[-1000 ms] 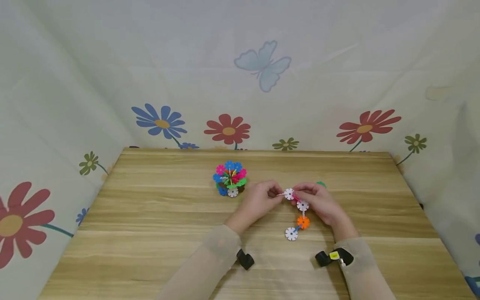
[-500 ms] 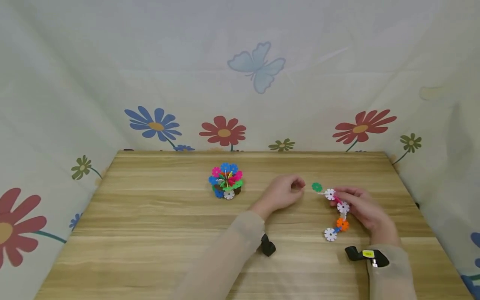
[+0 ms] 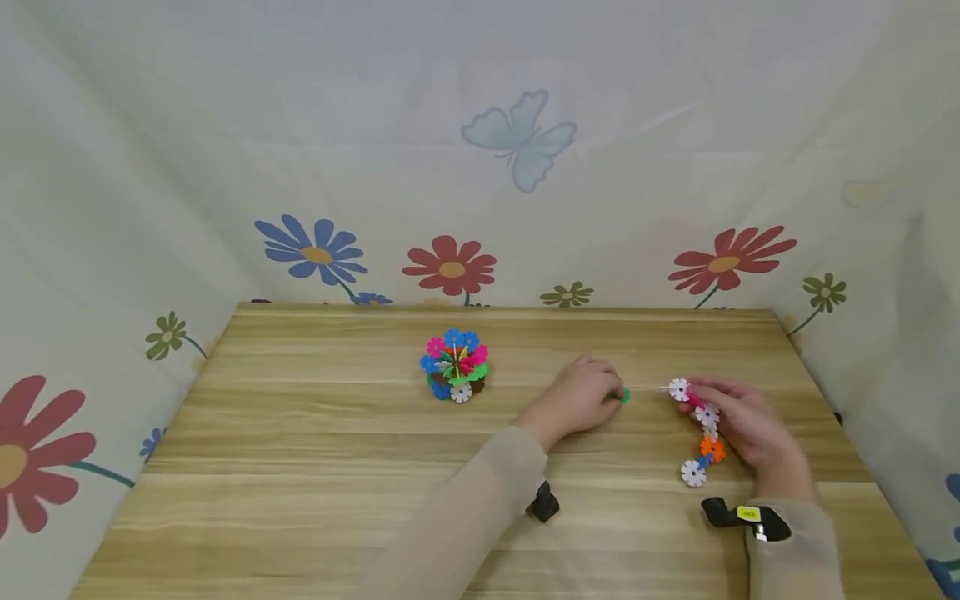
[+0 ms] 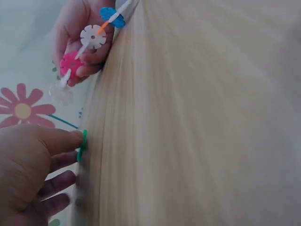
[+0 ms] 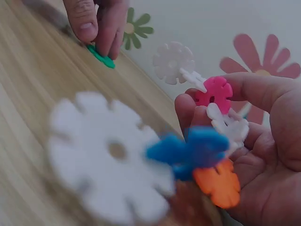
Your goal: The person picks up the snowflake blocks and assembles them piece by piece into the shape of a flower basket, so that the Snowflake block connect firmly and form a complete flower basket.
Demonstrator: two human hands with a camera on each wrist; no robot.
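Observation:
My left hand pinches a green notched plastic disc between thumb and fingers, low over the wooden table. To its right, my right hand holds a chain of interlocking snowflake discs by its pink disc. White discs, an orange disc and a blue disc hang along the chain, linked edge to edge through their slots. A white disc forms the lower end. At the upper end, another white disc faces the left hand, with a gap between it and the green disc.
A round cluster of many-coloured discs stands on the table, left of both hands. Behind the table's back edge hangs a pale cloth printed with flowers and a butterfly. Black wrist cameras sit at both sleeves.
My hands have separated; the right has carried the chain to the right. My left hand has let go of the chain, moved right and taken hold of the green disc.

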